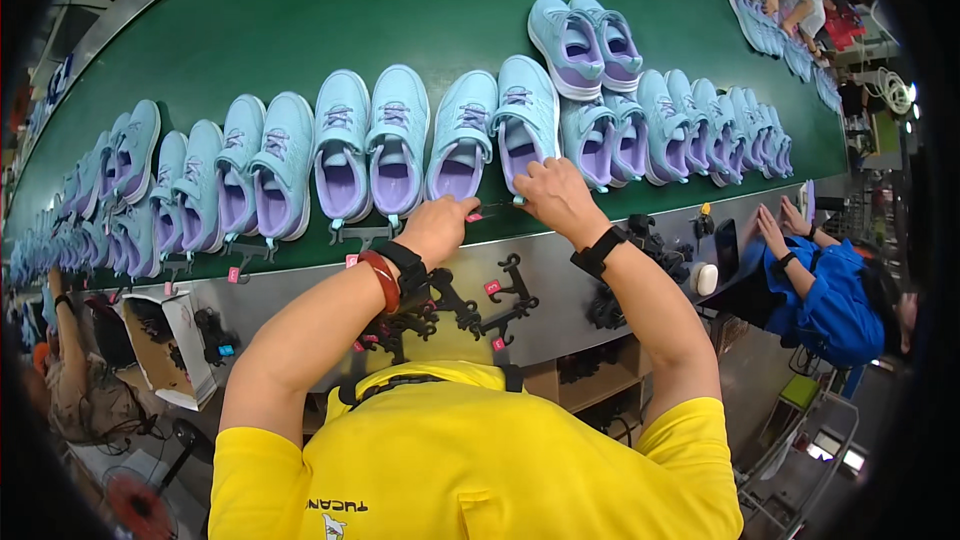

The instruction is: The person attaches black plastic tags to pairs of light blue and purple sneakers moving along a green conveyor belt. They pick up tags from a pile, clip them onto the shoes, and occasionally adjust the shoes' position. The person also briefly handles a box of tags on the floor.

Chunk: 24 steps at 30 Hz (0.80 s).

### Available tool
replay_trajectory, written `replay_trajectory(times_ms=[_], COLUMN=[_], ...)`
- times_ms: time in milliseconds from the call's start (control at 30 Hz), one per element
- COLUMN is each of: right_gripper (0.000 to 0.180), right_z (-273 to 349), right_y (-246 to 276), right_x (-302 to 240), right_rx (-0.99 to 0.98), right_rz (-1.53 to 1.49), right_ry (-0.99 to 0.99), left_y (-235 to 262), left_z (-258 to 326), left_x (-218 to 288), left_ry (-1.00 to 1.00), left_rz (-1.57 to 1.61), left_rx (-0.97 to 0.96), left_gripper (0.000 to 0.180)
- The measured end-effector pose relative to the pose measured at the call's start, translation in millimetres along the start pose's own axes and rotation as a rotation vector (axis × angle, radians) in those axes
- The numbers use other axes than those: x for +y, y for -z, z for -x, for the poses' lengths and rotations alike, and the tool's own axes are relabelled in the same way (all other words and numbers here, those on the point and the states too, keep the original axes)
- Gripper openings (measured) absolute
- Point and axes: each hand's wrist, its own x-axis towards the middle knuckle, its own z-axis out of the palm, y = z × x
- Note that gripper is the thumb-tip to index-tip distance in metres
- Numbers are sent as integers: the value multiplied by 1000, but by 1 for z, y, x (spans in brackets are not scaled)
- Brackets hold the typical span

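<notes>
Both my hands work at the heels of a pair of light blue sneakers with lilac lining [492, 130] on a green conveyor belt [330, 10]. My left hand [437, 226] pinches one end of a black plastic hanger clip with a pink tag [484, 212] at the belt's near edge. My right hand [556, 194] grips the other end, by the heel of the right-hand shoe [526, 118]. A red bangle and black band sit on my left wrist, and there is a black band on my right.
Long rows of matching sneakers [260, 165] line the belt to left and right. Pairs to the left carry hangers [362, 234] at their heels. Loose black hangers [470, 305] lie on the grey ledge. A person in blue [825, 295] works at right, another person at left.
</notes>
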Motion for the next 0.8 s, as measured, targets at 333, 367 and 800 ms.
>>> replay_trajectory(times_ms=[333,367,800], right_gripper=[17,15,13], right_z=[-9,-11,47], right_y=[-1,1,-8], right_x=[-6,-8,-92], right_rx=[-46,-49,254], right_rz=[1,-18,-439], right_ry=[41,30,-110], left_y=[2,3,58], left_z=[2,6,71], left_x=[4,6,-23], left_ry=[28,-30,-134], left_rz=[79,134,164], left_rx=[42,107,497], left_gripper=[36,37,56])
